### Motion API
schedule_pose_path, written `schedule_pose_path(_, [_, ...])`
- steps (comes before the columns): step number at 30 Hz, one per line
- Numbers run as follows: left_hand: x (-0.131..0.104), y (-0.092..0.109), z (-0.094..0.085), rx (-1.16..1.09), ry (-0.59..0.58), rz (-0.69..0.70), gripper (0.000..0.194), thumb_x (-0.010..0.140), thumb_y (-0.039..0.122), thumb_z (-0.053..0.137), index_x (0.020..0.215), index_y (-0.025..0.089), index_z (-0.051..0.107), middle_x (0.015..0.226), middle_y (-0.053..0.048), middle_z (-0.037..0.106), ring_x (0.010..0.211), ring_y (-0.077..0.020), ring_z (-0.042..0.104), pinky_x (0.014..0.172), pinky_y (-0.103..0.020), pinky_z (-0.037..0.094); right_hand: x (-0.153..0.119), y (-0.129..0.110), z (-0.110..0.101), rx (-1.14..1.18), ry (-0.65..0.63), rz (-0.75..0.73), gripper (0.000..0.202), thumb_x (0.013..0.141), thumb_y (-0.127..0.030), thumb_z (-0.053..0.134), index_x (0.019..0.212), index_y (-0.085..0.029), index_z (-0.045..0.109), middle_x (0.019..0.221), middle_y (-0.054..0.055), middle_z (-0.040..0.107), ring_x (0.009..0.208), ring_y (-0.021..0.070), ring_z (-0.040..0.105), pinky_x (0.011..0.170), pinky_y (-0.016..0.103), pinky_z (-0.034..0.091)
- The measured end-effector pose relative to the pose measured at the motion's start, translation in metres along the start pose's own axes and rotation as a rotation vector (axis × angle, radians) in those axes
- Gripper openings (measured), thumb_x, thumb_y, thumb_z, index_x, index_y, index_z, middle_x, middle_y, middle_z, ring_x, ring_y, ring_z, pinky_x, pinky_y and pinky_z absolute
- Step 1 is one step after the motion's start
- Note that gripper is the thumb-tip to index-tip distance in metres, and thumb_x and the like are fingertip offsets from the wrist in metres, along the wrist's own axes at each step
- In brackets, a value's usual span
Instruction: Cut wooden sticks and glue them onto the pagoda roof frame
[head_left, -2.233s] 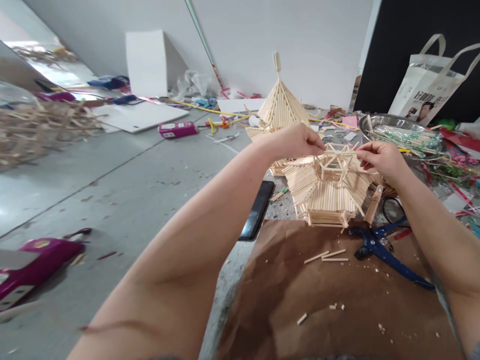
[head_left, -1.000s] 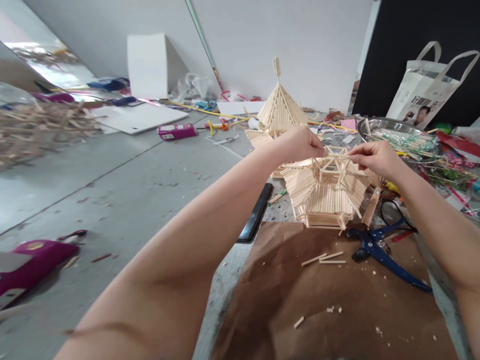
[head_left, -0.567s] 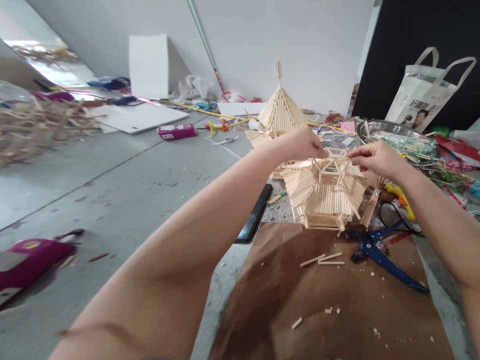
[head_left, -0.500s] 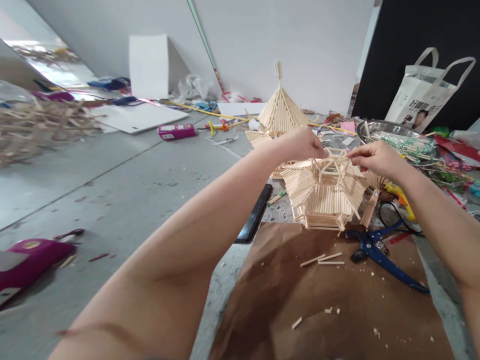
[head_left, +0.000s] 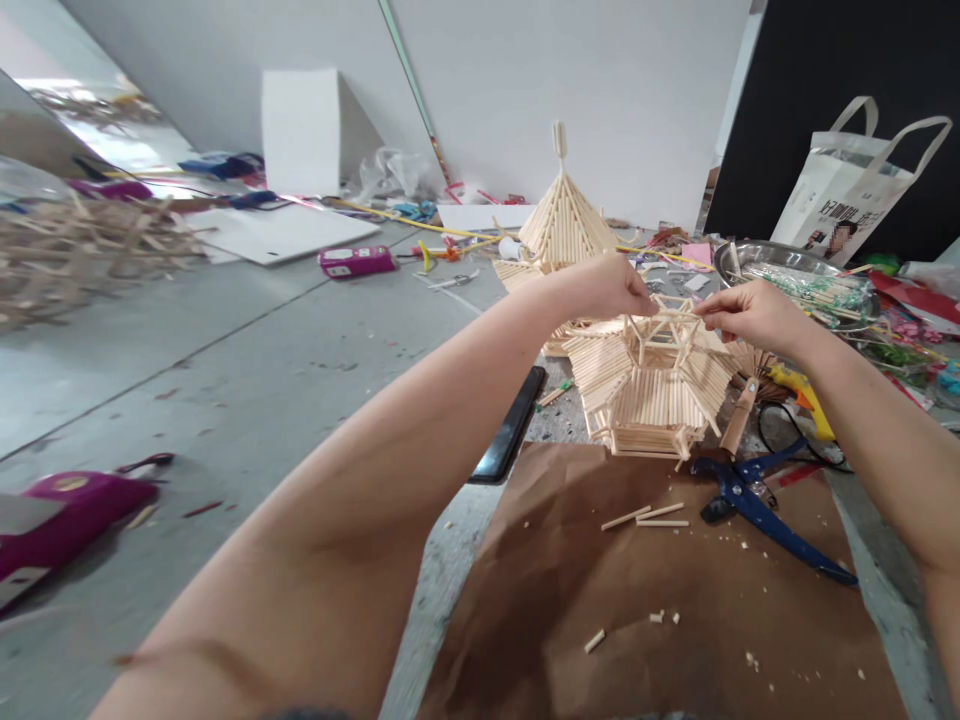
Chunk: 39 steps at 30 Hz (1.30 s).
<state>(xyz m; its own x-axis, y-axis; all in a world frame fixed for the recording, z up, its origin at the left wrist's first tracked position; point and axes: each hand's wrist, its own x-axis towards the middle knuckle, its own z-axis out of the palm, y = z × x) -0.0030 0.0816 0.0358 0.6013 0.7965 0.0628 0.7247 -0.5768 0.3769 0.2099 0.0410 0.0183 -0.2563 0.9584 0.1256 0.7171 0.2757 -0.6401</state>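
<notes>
A six-sided model roof made of thin wooden sticks [head_left: 649, 395] stands in front of me at the far edge of the brown paper. It carries an open frame of sticks on top. My left hand [head_left: 624, 284] is closed at the left corner of this upper frame, its fingertips partly hidden. Across from it, my right hand [head_left: 746, 312] pinches the frame's right corner between thumb and fingers. Behind the left forearm rises another stick model with a pointed roof [head_left: 564, 222].
Brown paper [head_left: 525, 600] holds several loose stick pieces [head_left: 661, 523] and a blue hand cutter [head_left: 757, 500]. A yellow glue gun [head_left: 806, 398] and a metal bowl of sticks [head_left: 724, 262] are at right. A phone [head_left: 506, 435] lies beneath my left forearm; magenta boxes [head_left: 356, 261] sit left.
Both hands stay at the upper frame with almost no movement. The whole view has shifted very slightly; nothing has been let go or taken up.
</notes>
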Motion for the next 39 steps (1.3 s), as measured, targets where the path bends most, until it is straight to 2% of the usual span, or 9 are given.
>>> schedule_pose_path(14, [-0.005, 0.006, 0.0, -0.032, 0.0, -0.066, 0.023, 0.067, 0.033, 0.057, 0.057, 0.014, 0.065, 0.044, 0.003, 0.033, 0.047, -0.0084, 0.027, 0.051, -0.027, 0.024, 0.0, -0.002, -0.001, -0.012, -0.007, -0.023, 0.023, 0.068, -0.017, 0.059, 0.087, -0.019, 0.071, 0.06, 0.0, 0.065, 0.047, 0.0084, 0.054, 0.051, 0.024, 0.044])
schedule_pose_path(24, [-0.003, 0.0, 0.005, -0.015, 0.044, -0.02, 0.025, 0.068, 0.034, 0.054, 0.072, 0.014, 0.07, 0.053, 0.002, 0.05, 0.05, -0.0076, 0.035, 0.052, -0.024, 0.027, -0.002, -0.002, 0.0, -0.008, 0.003, -0.043, 0.023, 0.068, -0.02, 0.059, 0.088, -0.019, 0.071, 0.059, 0.0, 0.063, 0.047, 0.009, 0.053, 0.052, 0.025, 0.044])
schedule_pose_path(32, [-0.004, 0.0, 0.007, -0.011, 0.071, -0.011, 0.025, 0.07, 0.031, 0.055, 0.059, 0.012, 0.065, 0.042, 0.005, 0.032, 0.046, -0.006, 0.028, 0.049, -0.023, 0.024, -0.004, -0.004, -0.001, -0.078, -0.009, -0.044, 0.027, 0.07, -0.02, 0.055, 0.093, -0.017, 0.069, 0.063, 0.0, 0.064, 0.049, 0.0089, 0.055, 0.054, 0.024, 0.045])
schedule_pose_path(39, [-0.004, -0.003, 0.01, -0.013, 0.091, 0.023, 0.026, 0.071, 0.03, 0.055, 0.055, 0.011, 0.061, 0.043, 0.005, 0.029, 0.046, -0.0057, 0.026, 0.049, -0.024, 0.022, -0.004, -0.005, -0.002, -0.112, -0.013, -0.062, 0.028, 0.071, -0.021, 0.054, 0.094, -0.016, 0.069, 0.069, 0.003, 0.066, 0.05, 0.0096, 0.056, 0.054, 0.025, 0.045])
